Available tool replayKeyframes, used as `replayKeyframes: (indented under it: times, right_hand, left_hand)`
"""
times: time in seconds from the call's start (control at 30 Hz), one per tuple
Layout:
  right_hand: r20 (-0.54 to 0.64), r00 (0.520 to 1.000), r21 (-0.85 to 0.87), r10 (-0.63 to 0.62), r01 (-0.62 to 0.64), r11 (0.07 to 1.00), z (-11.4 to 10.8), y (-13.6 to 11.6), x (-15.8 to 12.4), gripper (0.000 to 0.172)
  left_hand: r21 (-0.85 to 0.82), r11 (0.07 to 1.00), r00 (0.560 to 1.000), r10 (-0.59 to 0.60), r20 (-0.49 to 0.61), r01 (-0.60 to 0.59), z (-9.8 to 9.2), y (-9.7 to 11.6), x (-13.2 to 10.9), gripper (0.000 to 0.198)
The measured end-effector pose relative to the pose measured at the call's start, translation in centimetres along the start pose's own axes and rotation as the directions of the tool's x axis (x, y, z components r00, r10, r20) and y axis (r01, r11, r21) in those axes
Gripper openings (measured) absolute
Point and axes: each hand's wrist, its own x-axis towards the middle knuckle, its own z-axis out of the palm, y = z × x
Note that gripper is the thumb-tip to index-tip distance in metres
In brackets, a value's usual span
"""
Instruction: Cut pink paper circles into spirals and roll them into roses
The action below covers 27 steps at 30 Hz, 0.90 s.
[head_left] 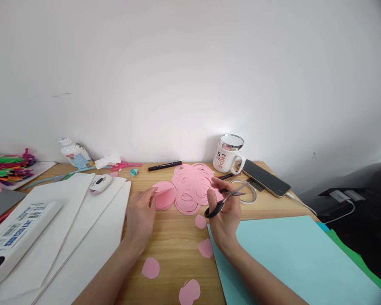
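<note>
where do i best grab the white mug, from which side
By the handle, likely, coming from the right: the white mug stands upright with its handle jutting that way. The right hand holds scissors, so it would need freeing first.

The person's arms, bare to the edge of view, converge forward. The left forearm [106, 271] slants inward to a nearly straight wrist; the left hand [141, 216] shows its back, fingers bent and drawn toward the thumb in a pinch. The right forearm [263, 277] slants in oppositely; the right hand [226, 222] is raised, thumb [211, 199] upright, index finger [222, 184] arched above it, remaining fingers curled in a grip. The hands stand apart.
</note>
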Motion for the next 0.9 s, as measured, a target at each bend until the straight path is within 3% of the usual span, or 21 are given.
replayKeyframes:
  times: [0.1, 0.2, 0.27, 0.3, 0.33, 0.4, 0.43, 0.47, 0.5, 0.57, 0.6, 0.63, 0.67, 0.77, 0.9]
  right_hand:
    - [0.213, 0.959, -0.041, 0.189, -0.184, 0.982, 0.2, 0.6, -0.2, 0.020]
    - [0.397, 0.871, -0.143, 0.288, -0.252, 0.957, 0.4, 1.0, -0.5, 0.017]
    - [0.503, 0.807, -0.104, 0.311, -0.300, 0.948, 0.3, 0.8, -0.7, 0.019]
    - [0.588, 0.743, -0.061, 0.318, -0.352, 0.934, 0.3, 0.5, -0.9, 0.020]
    - [0.701, 0.641, -0.025, 0.314, -0.417, 0.909, 0.2, 0.1, -1.0, 0.021]
    - [0.909, 0.334, -0.018, 0.249, -0.564, 0.825, -0.1, -0.6, -1.2, 0.025]
    - [0.956, 0.214, -0.029, 0.201, -0.613, 0.790, -0.1, -0.8, -1.3, 0.026]
    - [0.966, 0.193, -0.012, 0.174, -0.636, 0.771, -0.1, -1.0, -1.4, 0.028]
    - [0.948, 0.270, 0.040, 0.171, -0.633, 0.773, 0.0, -1.0, -1.4, 0.028]
    - [0.811, 0.551, 0.172, 0.200, -0.550, 0.817, 0.3, -0.8, -1.3, 0.029]
    - [0.727, 0.654, 0.209, 0.210, -0.502, 0.839, 0.5, -0.5, -1.3, 0.031]
    - [0.663, 0.715, 0.229, 0.220, -0.474, 0.850, 0.6, -0.3, -1.2, 0.033]
    - [0.623, 0.747, 0.238, 0.232, -0.463, 0.854, 0.8, -0.1, -1.0, 0.035]
    - [0.566, 0.776, 0.234, 0.278, -0.474, 0.849, 0.8, 0.3, -0.7, 0.034]
    - [0.497, 0.813, 0.254, 0.303, -0.470, 0.846, 0.5, 0.4, -0.3, 0.030]
  left_hand:
    - [-0.119, 0.989, 0.988, -0.103, -0.114, 0.090, -0.4, 1.0, 0.1, 0.017]
    - [-0.322, 0.902, 0.948, -0.316, -0.042, 0.287, -0.8, 1.9, 0.4, 0.017]
    - [-0.443, 0.824, 0.923, -0.384, 0.023, 0.354, -0.9, 2.3, 0.6, 0.020]
    - [-0.486, 0.791, 0.915, -0.399, 0.052, 0.373, -0.9, 2.3, 0.6, 0.022]
    - [-0.515, 0.763, 0.908, -0.412, 0.077, 0.390, -0.9, 2.3, 0.7, 0.023]
    - [-0.547, 0.721, 0.894, -0.429, 0.128, 0.425, -0.8, 2.2, 0.7, 0.026]
    - [-0.566, 0.699, 0.889, -0.431, 0.154, 0.437, -0.8, 2.2, 0.7, 0.026]
    - [-0.591, 0.675, 0.887, -0.425, 0.179, 0.442, -0.7, 2.1, 0.6, 0.027]
    - [-0.623, 0.647, 0.889, -0.410, 0.203, 0.441, -0.7, 2.1, 0.6, 0.028]
    - [-0.687, 0.587, 0.898, -0.365, 0.247, 0.428, -0.6, 2.2, 0.5, 0.028]
    - [-0.710, 0.563, 0.901, -0.339, 0.269, 0.424, -0.6, 2.4, 0.5, 0.028]
    - [-0.721, 0.546, 0.903, -0.311, 0.298, 0.426, -0.6, 2.6, 0.5, 0.027]
    - [-0.723, 0.538, 0.901, -0.282, 0.331, 0.434, -0.7, 2.8, 0.5, 0.026]
    - [-0.675, 0.565, 0.872, -0.196, 0.448, 0.474, -1.0, 3.3, 0.5, 0.022]
    - [-0.546, 0.657, 0.790, -0.128, 0.600, 0.520, -1.3, 3.5, 0.3, 0.016]
